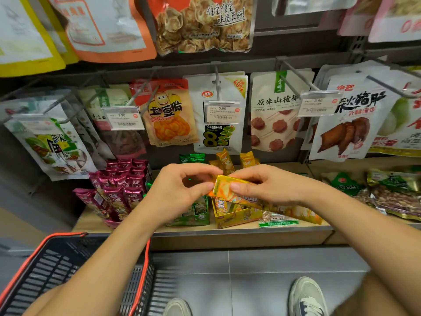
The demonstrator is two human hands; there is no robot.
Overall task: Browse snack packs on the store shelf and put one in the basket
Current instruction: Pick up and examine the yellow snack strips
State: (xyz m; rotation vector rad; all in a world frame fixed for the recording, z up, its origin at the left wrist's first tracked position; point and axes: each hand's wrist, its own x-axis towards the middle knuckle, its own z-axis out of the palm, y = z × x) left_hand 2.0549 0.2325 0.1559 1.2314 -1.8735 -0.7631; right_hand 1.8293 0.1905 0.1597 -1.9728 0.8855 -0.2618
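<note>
A small yellow snack pack is held over the wooden shelf, pinched between both hands. My left hand grips its left end with thumb and fingers. My right hand grips its right part. Below the pack stands a yellow display box with more of the same packs. A black basket with an orange rim hangs at the lower left, under my left forearm, and its inside is partly hidden.
Magenta snack packs fill the shelf's left side, a green box sits beside the yellow one, and nut bags lie at the right. Hanging pouches with price tags line the hooks above. Grey floor tiles and my shoes lie below.
</note>
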